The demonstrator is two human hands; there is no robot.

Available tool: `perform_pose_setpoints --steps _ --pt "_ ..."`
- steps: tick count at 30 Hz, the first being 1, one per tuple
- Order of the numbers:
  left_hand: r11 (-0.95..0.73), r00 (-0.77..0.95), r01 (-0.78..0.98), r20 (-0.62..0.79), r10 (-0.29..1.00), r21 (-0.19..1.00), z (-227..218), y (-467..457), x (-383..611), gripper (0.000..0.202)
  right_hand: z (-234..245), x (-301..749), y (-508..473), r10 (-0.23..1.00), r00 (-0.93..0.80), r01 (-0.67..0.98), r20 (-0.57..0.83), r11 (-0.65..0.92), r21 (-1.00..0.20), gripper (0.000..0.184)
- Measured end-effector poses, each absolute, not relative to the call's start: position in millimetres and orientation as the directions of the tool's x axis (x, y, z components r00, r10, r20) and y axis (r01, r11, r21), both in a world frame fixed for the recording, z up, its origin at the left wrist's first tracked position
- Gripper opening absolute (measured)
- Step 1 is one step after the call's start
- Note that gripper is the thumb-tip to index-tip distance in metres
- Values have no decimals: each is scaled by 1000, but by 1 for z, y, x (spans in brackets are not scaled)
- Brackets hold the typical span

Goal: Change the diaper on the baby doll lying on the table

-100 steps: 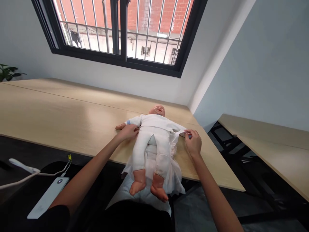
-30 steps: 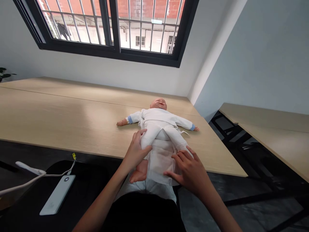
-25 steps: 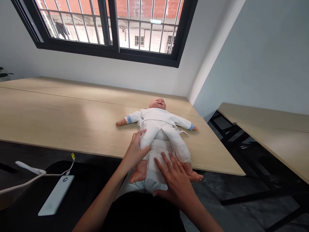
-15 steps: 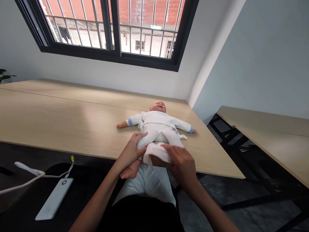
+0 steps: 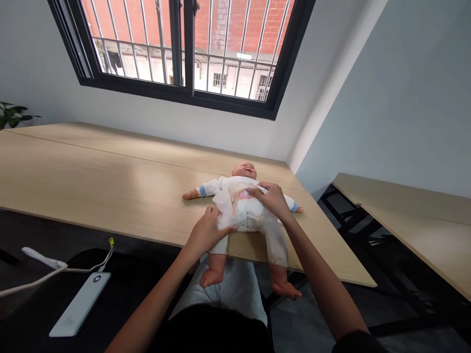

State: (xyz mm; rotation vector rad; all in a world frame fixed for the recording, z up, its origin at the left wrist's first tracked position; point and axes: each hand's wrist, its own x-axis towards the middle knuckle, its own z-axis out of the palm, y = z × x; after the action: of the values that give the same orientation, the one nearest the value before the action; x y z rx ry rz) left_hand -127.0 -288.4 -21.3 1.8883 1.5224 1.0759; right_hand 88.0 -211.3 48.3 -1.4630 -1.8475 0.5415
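A baby doll (image 5: 246, 172) in white clothes lies on its back at the near edge of the wooden table (image 5: 91, 171), its legs hanging over the edge. A white diaper (image 5: 239, 208) with a small coloured print is folded up over its belly. My left hand (image 5: 206, 234) grips the doll's thigh and hip on the left side, fingers curled round it. My right hand (image 5: 271, 198) presses flat on the top front of the diaper at the doll's chest, fingers stretched out.
A white power bank (image 5: 79, 305) with a cable (image 5: 37, 274) lies on a dark surface at the lower left. A plant (image 5: 11, 113) stands at the far left. A second wooden table (image 5: 405, 206) is at the right, with a barred window (image 5: 184, 44) behind.
The diaper was flat between the doll's legs; my right hand has drawn its front up over the belly. The doll's legs now hang down. My left hand has stayed at the hip.
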Motion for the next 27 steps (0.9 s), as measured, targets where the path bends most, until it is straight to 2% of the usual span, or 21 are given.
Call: perform_pose_setpoints --steps 3,5,7,9,10,12,14,15,17,19,23,27 --pt "-195 69 655 200 977 730 -17 -283 -122 33 27 100 -190 980 -66 610 189 190 -770 73" --pt "-184 34 666 217 976 723 -17 -279 -120 31 11 105 -182 987 -58 555 152 159 -817 77" --pt "-244 -29 647 344 939 722 -15 -277 -117 29 -1 107 -177 989 -60 517 135 147 -844 79" --pt "-390 -78 632 556 828 669 -11 -281 -113 26 -8 108 -174 989 -60 509 137 148 -848 79" --pt "-482 -45 639 655 754 599 -9 -283 -109 25 -10 108 -173 989 -55 515 140 149 -844 79" --pt "-656 184 646 754 630 390 -2 -287 -99 25 -12 109 -170 988 -40 523 151 150 -839 80" --pt "-766 472 604 675 566 220 3 -285 -87 24 -13 110 -167 986 -42 524 164 161 -836 81" --pt "-785 565 589 597 569 191 5 -281 -82 26 -14 112 -167 984 -41 524 172 168 -835 82" --pt "-743 603 630 462 651 226 5 -270 -75 41 -16 116 -167 981 -22 533 194 176 -828 83" --pt "-644 533 701 376 758 305 2 -258 -74 56 -18 121 -168 975 7 554 221 181 -813 83" --pt "-502 404 752 303 863 427 -3 -247 -84 60 -22 126 -170 969 11 599 246 191 -777 82" --pt "-395 335 737 210 918 548 -6 -247 -100 76 -23 132 -167 971 32 630 236 164 -759 81"
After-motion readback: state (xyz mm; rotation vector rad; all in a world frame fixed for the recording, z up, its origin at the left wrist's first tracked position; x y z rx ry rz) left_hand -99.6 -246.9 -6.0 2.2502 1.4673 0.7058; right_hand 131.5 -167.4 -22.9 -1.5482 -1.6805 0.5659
